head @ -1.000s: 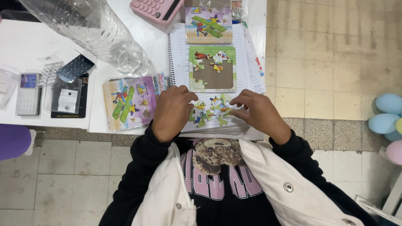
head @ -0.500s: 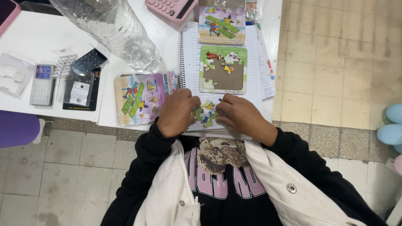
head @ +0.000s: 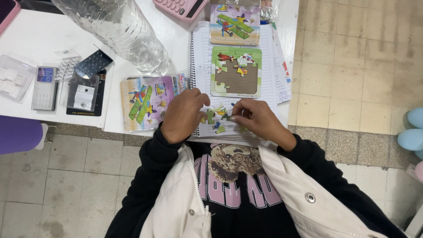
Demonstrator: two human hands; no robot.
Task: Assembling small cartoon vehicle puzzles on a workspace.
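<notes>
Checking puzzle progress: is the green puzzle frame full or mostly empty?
Mostly empty: the green puzzle frame shows bare brown backing, with few pieces along its top.

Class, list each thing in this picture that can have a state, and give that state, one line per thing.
Green puzzle tray: mostly empty, a few pieces fitted along the top.
Loose puzzle pieces: scattered on the notebook, between the hands.
Left hand: resting on the loose pieces.
Right hand: fingertips pinching a piece.
Spiral notebook: open, flat.
Plastic bottle: lying on its side.
Purple puzzle: complete.

A wrapped purple plane puzzle pack [head: 147, 102] lies left of the notebook; clear plastic packets [head: 83, 90] farther left; pink calculator's dark screen [head: 194, 5] up top
</notes>
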